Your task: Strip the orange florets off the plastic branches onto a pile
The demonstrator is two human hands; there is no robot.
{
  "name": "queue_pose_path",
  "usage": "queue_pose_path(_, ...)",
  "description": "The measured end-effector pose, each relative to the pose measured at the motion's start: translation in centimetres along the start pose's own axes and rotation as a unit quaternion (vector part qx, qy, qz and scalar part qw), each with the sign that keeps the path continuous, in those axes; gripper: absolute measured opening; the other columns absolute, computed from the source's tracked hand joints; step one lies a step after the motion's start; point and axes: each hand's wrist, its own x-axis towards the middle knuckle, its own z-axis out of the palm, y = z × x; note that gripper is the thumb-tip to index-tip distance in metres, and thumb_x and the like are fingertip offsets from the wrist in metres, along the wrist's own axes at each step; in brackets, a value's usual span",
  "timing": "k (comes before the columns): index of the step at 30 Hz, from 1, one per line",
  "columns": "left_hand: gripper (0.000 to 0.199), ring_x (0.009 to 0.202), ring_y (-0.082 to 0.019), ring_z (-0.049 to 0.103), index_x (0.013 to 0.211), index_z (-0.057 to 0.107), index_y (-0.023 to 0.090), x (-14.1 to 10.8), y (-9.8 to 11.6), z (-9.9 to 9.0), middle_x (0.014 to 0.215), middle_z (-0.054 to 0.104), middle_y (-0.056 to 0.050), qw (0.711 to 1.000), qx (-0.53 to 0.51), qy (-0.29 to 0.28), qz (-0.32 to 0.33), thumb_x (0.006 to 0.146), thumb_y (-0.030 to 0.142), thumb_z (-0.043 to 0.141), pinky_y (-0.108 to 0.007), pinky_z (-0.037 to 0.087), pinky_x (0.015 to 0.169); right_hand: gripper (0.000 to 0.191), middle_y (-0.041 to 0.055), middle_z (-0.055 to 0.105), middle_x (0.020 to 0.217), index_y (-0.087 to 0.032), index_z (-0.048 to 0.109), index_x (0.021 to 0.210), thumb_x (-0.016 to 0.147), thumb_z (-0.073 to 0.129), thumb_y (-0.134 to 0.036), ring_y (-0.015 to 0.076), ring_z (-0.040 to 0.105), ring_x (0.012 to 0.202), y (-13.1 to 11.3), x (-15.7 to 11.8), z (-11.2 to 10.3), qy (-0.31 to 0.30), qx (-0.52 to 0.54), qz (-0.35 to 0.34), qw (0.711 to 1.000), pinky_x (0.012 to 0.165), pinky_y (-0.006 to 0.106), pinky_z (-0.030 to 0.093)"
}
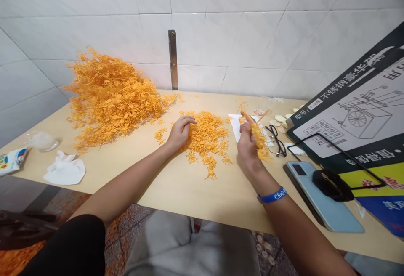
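Observation:
Small orange plastic pieces lie in a loose pile point(206, 133) at the middle of the pale table point(158, 187). My left hand point(181, 133) rests at the pile's left edge, its fingers bent together over the pieces; what they hold, if anything, is hidden. To the right of the pile, my right hand point(247, 141) is wrapped round a bunch of orange pieces point(260, 139), raised a little above the table. A large heap of orange branching plastic point(113, 99) stands at the back left.
Eyeglasses point(277, 141), a light blue phone point(328, 200) and a large printed box point(353, 112) are on the right. Crumpled tissue point(65, 168), a clear cup point(44, 141) and a packet point(12, 161) lie left. A tiled wall point(246, 36) stands behind.

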Motion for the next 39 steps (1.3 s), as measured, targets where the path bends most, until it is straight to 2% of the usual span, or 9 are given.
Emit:
queue_pose_path(5,0.027,0.093,-0.018,0.067,0.100,0.065,0.016,-0.1,0.1,-0.1,0.104,0.068,-0.010,0.998,0.053,0.015,-0.027,0.085,0.011,0.043,-0.034,0.053,0.086,0.043,0.0124,0.066,0.110,-0.017,0.062,0.122,0.095,0.039,-0.041,0.0255,0.060,0.105,-2.2,0.1,0.0,0.044,-0.010,0.052,0.998,0.091,0.042,0.048)
queue_pose_path(10,0.024,0.109,-0.019,0.062,0.095,0.066,0.018,-0.1,0.1,-0.3,0.110,0.066,-0.010,0.994,0.108,0.019,0.022,0.087,0.011,0.045,-0.036,0.051,0.096,0.039,0.0030,0.056,0.082,-0.022,0.059,0.123,0.090,0.048,-0.038,0.0146,0.052,0.069,-3.0,0.1,0.3,0.029,0.100,0.118,0.988,0.067,0.030,0.047)
queue_pose_path(14,0.021,0.108,-0.019,0.062,0.098,0.065,0.018,-0.2,0.7,-0.2,0.110,0.065,-0.010,0.990,0.123,0.013,0.073,0.090,0.013,0.045,-0.036,0.051,0.097,0.040,0.0002,0.055,0.081,-0.026,0.061,0.116,0.077,0.063,-0.030,0.0122,0.051,0.067,-2.9,0.3,0.5,-0.005,0.332,0.200,0.922,0.059,0.024,0.044)
queue_pose_path(17,0.022,0.108,-0.018,0.063,0.100,0.063,0.018,-0.3,1.4,-0.1,0.110,0.066,-0.010,0.984,0.132,0.001,0.122,0.092,0.013,0.044,-0.037,0.052,0.096,0.033,0.0006,0.060,0.085,-0.026,0.064,0.109,0.076,0.066,-0.028,0.0116,0.055,0.071,-3.3,0.3,0.4,-0.024,0.420,0.223,0.879,0.062,0.024,0.048)
queue_pose_path(24,0.021,0.109,-0.019,0.062,0.112,0.061,0.019,-1.0,3.3,0.5,0.113,0.065,-0.010,0.965,0.149,-0.044,0.213,0.094,0.019,0.049,-0.037,0.053,0.095,0.025,0.0018,0.072,0.097,-0.024,0.066,0.099,0.076,0.075,-0.030,0.0148,0.067,0.098,-5.7,-0.2,0.3,-0.107,0.477,0.274,0.828,0.097,0.033,0.053)
queue_pose_path(27,0.029,0.114,-0.021,0.060,0.120,0.058,0.021,-1.2,3.9,0.6,0.120,0.061,-0.011,0.954,0.159,-0.057,0.248,0.092,0.024,0.057,-0.037,0.053,0.096,0.026,0.0022,0.074,0.098,-0.024,0.068,0.096,0.074,0.078,-0.033,0.0160,0.069,0.100,-6.5,-0.5,0.2,-0.129,0.476,0.286,0.822,0.098,0.035,0.053)
queue_pose_path(32,0.042,0.120,-0.023,0.055,0.126,0.056,0.023,-1.1,4.9,0.8,0.129,0.056,-0.013,0.919,0.191,-0.012,0.344,0.086,0.027,0.067,-0.039,0.051,0.098,0.023,0.0020,0.075,0.094,-0.024,0.071,0.092,0.073,0.079,-0.035,0.0164,0.071,0.094,-7.2,-0.7,0.3,-0.136,0.458,0.288,0.830,0.092,0.033,0.055)
queue_pose_path(35,0.029,0.117,-0.021,0.057,0.115,0.062,0.025,-1.2,5.4,1.4,0.123,0.061,-0.010,0.906,0.191,-0.019,0.379,0.087,0.024,0.066,-0.038,0.050,0.098,0.021,0.0042,0.075,0.095,-0.022,0.073,0.091,0.076,0.075,-0.036,0.0185,0.069,0.097,-7.3,-1.1,0.7,-0.184,0.444,0.282,0.830,0.093,0.034,0.054)
queue_pose_path(39,0.011,0.102,-0.018,0.063,0.099,0.061,0.022,-1.4,5.5,1.6,0.107,0.068,-0.006,0.919,0.163,-0.002,0.359,0.090,0.016,0.059,-0.034,0.052,0.088,0.017,0.0043,0.074,0.102,-0.021,0.071,0.095,0.082,0.069,-0.032,0.0171,0.068,0.098,-7.2,-1.3,0.5,-0.217,0.459,0.321,0.799,0.092,0.033,0.054)
